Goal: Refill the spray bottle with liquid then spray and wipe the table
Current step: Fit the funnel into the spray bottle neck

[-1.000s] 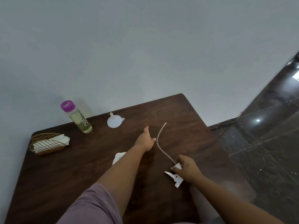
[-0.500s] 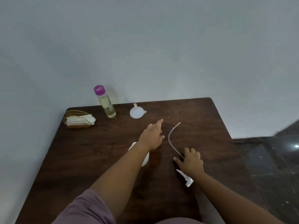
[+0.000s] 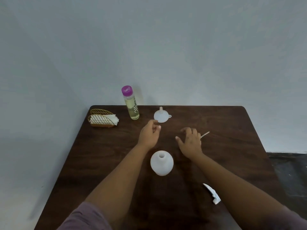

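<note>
Dark brown wood is the desk [image 3: 232, 146] under your two hands, and it carries three containers. The white spray bottle [image 3: 162, 163] stands uncapped between your forearms, its neck open toward you; its opaque wall hides whatever is inside. One clear refill bottle [image 3: 131, 103] with a purple cap stands at the far edge, mostly full of pale yellow liquid. One gold wire holder [image 3: 101, 120] at the far left corner holds white napkins. One white funnel [image 3: 162, 116] lies mouth-down just beyond your left hand [image 3: 149, 135], whose grip is loosely curled and holds nothing. Your right hand [image 3: 191, 141] has a released grip, fingers spread, covering most of the dip tube [image 3: 205, 134]. The trigger sprayer head [image 3: 212, 194] lies partly hidden beside your right forearm.
</note>
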Available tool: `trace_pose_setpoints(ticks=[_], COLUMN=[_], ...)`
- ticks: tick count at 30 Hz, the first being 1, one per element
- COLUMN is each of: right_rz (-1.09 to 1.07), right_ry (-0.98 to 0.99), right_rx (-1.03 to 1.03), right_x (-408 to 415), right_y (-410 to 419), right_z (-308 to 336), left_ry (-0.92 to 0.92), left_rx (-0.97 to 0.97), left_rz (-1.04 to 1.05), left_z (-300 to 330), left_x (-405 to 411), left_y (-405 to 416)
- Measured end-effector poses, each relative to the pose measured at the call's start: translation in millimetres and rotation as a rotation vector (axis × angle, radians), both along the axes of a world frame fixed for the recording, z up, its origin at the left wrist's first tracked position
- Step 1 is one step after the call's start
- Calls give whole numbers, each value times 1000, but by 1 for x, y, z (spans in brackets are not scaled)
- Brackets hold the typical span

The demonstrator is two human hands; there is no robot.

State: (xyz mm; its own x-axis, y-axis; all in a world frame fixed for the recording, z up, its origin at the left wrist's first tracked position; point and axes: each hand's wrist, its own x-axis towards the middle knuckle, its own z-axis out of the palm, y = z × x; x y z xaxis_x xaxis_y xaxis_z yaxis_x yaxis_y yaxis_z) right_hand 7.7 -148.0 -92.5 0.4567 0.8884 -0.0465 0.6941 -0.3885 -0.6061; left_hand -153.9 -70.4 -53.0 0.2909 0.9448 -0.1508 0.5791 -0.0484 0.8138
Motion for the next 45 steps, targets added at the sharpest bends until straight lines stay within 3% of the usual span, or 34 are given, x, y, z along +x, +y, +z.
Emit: trace_pose_setpoints(ticks=[4,9,17,21,27,34,37,42,45], right_rz=[124,-50,-296,-268,-346,-534,-593,-575,-569], right_ry=[127,354,379,309,408,795,922,818,918], right_rx=[-148,-251,-171,-216,-239,-66,-27,-27,2], right_x=[-9,-2,22,26,21,-1,-14,-27,-32], right_y=[54,111,183,199,202,182,161,110,80], right_z=[-1,-10,-39,-52,-53,-29,-7,33,55], left_ry=[117,154,-191,-299,-280,-69,-231,-440,-564], left_rx=[-167,-348,-556,-657,-665,-444,-497,-582,-644], left_rz=[4,13,267,308,273,177,206,175,204], left_z=[-13,-37,-74,-75,-79,-46,-31,-15,-5], left_x=[-9,-10,15,35,42,30,23,0,-10], left_y=[35,74,154,166,164,148,131,86,66])
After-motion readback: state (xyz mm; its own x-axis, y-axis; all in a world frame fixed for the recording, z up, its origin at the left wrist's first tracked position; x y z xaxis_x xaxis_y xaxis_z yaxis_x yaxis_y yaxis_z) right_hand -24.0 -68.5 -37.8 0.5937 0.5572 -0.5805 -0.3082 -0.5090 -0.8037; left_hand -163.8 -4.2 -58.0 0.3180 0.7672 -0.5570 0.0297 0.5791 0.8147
